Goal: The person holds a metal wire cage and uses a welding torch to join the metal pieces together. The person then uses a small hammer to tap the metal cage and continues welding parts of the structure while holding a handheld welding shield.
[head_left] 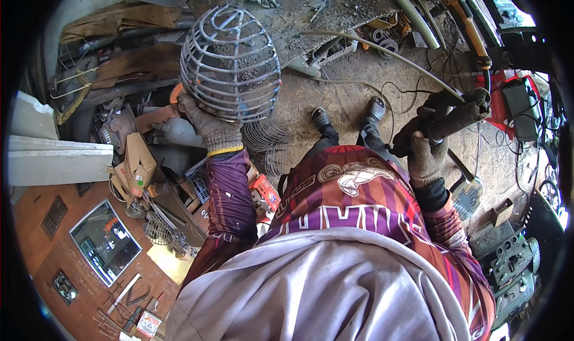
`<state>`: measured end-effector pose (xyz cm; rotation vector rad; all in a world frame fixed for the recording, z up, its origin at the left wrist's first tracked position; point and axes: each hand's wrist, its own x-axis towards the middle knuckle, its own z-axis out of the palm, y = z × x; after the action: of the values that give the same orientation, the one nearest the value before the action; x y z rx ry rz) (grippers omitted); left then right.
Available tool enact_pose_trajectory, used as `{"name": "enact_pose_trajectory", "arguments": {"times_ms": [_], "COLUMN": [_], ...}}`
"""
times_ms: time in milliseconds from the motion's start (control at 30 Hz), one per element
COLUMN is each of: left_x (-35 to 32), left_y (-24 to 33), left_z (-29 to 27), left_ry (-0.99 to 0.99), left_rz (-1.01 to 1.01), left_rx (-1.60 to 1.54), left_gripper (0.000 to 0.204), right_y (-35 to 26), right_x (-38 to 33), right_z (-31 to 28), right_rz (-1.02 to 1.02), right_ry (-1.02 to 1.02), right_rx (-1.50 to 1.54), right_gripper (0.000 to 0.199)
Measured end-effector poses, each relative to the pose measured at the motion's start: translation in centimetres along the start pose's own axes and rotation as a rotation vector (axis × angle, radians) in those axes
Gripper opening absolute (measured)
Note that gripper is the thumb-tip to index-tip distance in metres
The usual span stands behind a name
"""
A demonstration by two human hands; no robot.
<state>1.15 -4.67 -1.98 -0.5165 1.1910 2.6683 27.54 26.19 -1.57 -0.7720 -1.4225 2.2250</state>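
Observation:
My left hand (212, 125), in a grey knit glove with a yellow cuff, grips the lower end of an egg-shaped metal wire cage (233, 66). The cage is raised at the left, beside the workbench edge, its rings and ribs bare grey metal. At the right, my right hand (426, 155), in a worn dirty glove, is closed round a dark, scorched welding electrode holder (460, 118). From the holder's head a long thin rod (382, 51) slants up and left, its far end apart from the cage. Some of my right fingers are hidden behind the holder.
A grimy workbench (359, 6) with metal scraps lies ahead. An orange angle grinder (466, 18) hangs at upper right near a red machine (508, 102). Cables cross the concrete floor (347, 84). Wire rings (266, 140), a cardboard box (134, 164) and a brown board (66, 245) stand left.

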Motion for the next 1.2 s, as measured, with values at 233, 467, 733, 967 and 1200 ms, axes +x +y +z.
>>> {"name": "enact_pose_trajectory", "arguments": {"times_ms": [233, 467, 733, 967, 1200], "left_x": [-1.3, -1.4, -1.2, -1.6, -1.6], "left_y": [-1.4, -1.7, -1.6, -1.7, -1.6], "left_z": [2.3, 2.1, 2.0, 2.8, 2.7], "left_ry": [0.060, 0.137, 0.077, 0.096, 0.075], "left_rz": [0.017, -0.088, -0.111, -0.108, -0.124], "left_rx": [0.144, 0.121, 0.099, 0.140, 0.089], "left_gripper": [0.074, 0.073, 0.071, 0.073, 0.072], "right_y": [0.4, 0.3, 0.1, 0.7, 0.4], "right_x": [0.9, 1.8, 1.9, 2.3, 2.2], "right_z": [0.6, 1.4, 2.4, 2.3, 2.6], "right_rz": [0.024, 0.087, 0.153, 0.155, 0.164], "right_ry": [-0.013, -0.040, -0.065, -0.076, -0.085], "right_rx": [-0.042, -0.109, -0.155, -0.220, -0.234], "right_gripper": [0.048, 0.046, 0.046, 0.046, 0.044]}}
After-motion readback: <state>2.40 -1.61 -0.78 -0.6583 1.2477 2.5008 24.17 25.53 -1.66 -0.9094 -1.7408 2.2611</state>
